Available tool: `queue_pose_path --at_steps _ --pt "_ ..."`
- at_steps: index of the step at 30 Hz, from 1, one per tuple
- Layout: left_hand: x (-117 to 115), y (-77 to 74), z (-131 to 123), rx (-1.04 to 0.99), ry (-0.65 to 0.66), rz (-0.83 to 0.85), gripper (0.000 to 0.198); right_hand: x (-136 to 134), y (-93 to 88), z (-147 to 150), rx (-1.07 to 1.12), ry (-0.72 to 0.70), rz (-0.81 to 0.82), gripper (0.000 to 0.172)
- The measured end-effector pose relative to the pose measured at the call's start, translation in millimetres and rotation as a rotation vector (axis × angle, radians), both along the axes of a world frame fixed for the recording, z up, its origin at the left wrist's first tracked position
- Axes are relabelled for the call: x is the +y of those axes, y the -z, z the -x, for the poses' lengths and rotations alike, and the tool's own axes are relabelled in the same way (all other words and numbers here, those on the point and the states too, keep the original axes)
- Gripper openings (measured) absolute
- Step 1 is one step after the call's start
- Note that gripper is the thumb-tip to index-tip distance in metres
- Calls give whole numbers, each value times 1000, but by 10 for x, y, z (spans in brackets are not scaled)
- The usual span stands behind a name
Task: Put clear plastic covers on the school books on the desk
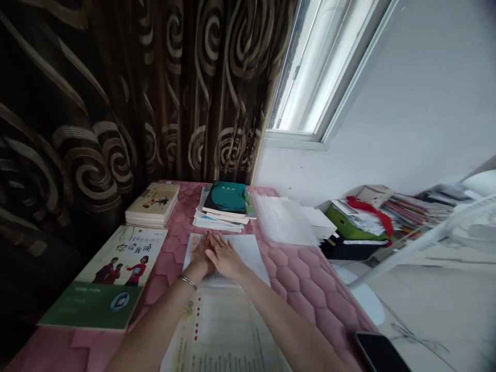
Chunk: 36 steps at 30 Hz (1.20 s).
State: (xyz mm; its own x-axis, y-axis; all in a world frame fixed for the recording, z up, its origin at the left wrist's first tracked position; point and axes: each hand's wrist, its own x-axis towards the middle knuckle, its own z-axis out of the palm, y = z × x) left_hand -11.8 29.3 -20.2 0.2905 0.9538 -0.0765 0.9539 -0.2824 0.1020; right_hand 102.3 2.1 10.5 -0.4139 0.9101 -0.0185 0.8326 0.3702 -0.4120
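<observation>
Both of my hands lie flat, one partly over the other, on a white sheet of paper [248, 249] on the pink quilted table cover [310, 279]. My left hand [200, 254] has its fingers stretched out and wears a thin metal bracelet [188, 281] at the wrist. My right hand [225, 257] rests beside and over it, fingers stretched forward. Neither hand holds anything. Under my forearms lies a printed sheet with text and red dots [222, 330].
A green and cream book [112, 279] lies at the left, a cream book stack [154, 204] behind it. A teal book on a stack [227, 202] sits at the back. Clear plastic sleeves [284, 219] lie right. A phone [382, 354] rests at the near right edge. Clutter of books [387, 214] stands beyond.
</observation>
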Motion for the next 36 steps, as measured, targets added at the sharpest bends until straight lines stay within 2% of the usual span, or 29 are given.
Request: queue_pose_path --at_steps 3,5,10,13,16,24,31,34,36 --pt "-22 -8 9 -5 1 -20 69 162 76 90 23 23 54 67" --pt "-41 -11 8 -23 -13 -53 65 182 140 47 -6 79 38 68" --pt "-39 -17 15 -63 -73 -108 67 134 253 -346 -151 244 -19 69" --pt "-17 -44 60 -34 -122 -97 73 133 259 -595 -220 345 -3 70" --pt "2 -74 148 -9 -178 -79 71 155 241 -721 -258 403 25 72" --pt "-8 -65 401 34 -272 -110 71 213 249 -744 -296 386 42 70" --pt "-5 -109 402 27 -283 -70 72 216 247 -734 -328 393 51 68" --pt "-94 -141 368 25 -309 -61 66 212 240 -706 -338 412 45 68" --pt "-246 -155 354 24 -285 -77 60 211 230 -700 -350 412 52 68"
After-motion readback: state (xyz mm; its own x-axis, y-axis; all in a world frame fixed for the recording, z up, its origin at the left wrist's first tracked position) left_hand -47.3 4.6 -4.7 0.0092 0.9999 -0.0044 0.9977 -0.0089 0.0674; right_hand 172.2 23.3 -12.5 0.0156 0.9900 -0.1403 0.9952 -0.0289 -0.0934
